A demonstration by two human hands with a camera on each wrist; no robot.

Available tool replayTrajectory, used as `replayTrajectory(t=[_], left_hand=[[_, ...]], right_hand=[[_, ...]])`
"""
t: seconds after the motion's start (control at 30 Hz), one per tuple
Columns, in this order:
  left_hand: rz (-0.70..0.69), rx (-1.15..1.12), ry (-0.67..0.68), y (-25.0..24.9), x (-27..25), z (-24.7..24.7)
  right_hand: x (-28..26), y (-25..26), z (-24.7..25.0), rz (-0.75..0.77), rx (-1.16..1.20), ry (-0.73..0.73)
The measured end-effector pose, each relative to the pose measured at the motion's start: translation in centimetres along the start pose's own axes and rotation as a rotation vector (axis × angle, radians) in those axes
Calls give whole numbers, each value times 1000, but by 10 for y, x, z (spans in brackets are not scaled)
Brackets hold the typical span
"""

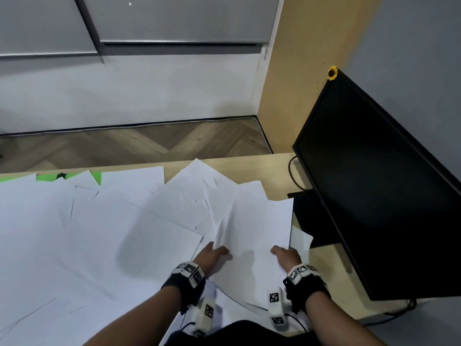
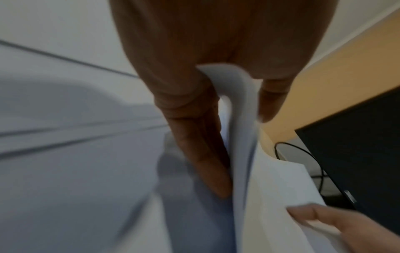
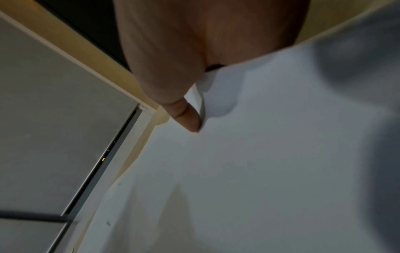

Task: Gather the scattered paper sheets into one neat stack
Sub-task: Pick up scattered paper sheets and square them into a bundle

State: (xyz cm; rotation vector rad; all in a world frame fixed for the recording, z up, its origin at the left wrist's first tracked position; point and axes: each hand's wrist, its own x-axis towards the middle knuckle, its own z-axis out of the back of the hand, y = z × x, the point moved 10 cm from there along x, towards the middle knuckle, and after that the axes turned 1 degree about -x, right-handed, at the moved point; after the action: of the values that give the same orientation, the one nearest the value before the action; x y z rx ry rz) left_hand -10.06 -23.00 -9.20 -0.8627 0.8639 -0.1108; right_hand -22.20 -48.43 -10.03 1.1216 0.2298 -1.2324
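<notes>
Several white paper sheets (image 1: 104,236) lie scattered and overlapping across the wooden desk (image 1: 252,168). A loose bundle of sheets (image 1: 252,221) is lifted and creased at the right. My left hand (image 1: 214,253) pinches its left edge, thumb on one side and fingers (image 2: 201,154) on the other, with the folded paper edge (image 2: 240,106) between them. My right hand (image 1: 284,254) grips the bundle's right edge; its thumb (image 3: 188,118) lies on the paper (image 3: 259,154). The right hand's fingers under the paper are hidden.
A black monitor (image 1: 379,186) stands close to the right of the bundle, with its base and a black cable (image 1: 294,176) on the desk. A green patch (image 1: 67,176) shows under sheets at the far left. Beyond the desk's far edge is wooden floor (image 1: 149,143).
</notes>
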Motion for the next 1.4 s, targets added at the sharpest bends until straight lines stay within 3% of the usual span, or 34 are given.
replayTrajectory(t=[0.17, 0.33, 0.47, 0.57, 0.63, 0.73, 0.8, 0.9, 1.03, 1.1, 1.23, 1.4], left_hand=[[20, -78, 1, -4, 1, -11], [-114, -231, 26, -34, -6, 4], [-257, -331, 64, -66, -10, 15], [-218, -493, 114, -68, -7, 11], [-151, -452, 133, -57, 0, 2], [-52, -110, 137, -32, 8, -9], [-36, 127, 68, -19, 12, -6], [-61, 190, -113, -15, 17, 14], [-44, 373, 4, -21, 22, 1], [-27, 423, -47, -27, 25, 10], [51, 325, -287, -33, 39, 49], [251, 107, -408, -30, 40, 53]], right_hand=[[-3, -8, -10, 4, -93, -2], [-2, -13, 18, 54, -41, -178], [-3, -3, 31, 160, 272, -161], [3, -3, 14, 105, 570, 35], [7, -6, 6, 75, 605, 103], [18, -17, 15, 79, 441, 11], [19, -19, 17, 83, 328, -5], [14, -20, 16, 99, 229, -6], [15, -17, 17, 176, 221, -44], [16, -13, 17, 207, 172, -56], [22, -18, 25, 200, 138, -116], [20, -28, 33, 136, 128, -151]])
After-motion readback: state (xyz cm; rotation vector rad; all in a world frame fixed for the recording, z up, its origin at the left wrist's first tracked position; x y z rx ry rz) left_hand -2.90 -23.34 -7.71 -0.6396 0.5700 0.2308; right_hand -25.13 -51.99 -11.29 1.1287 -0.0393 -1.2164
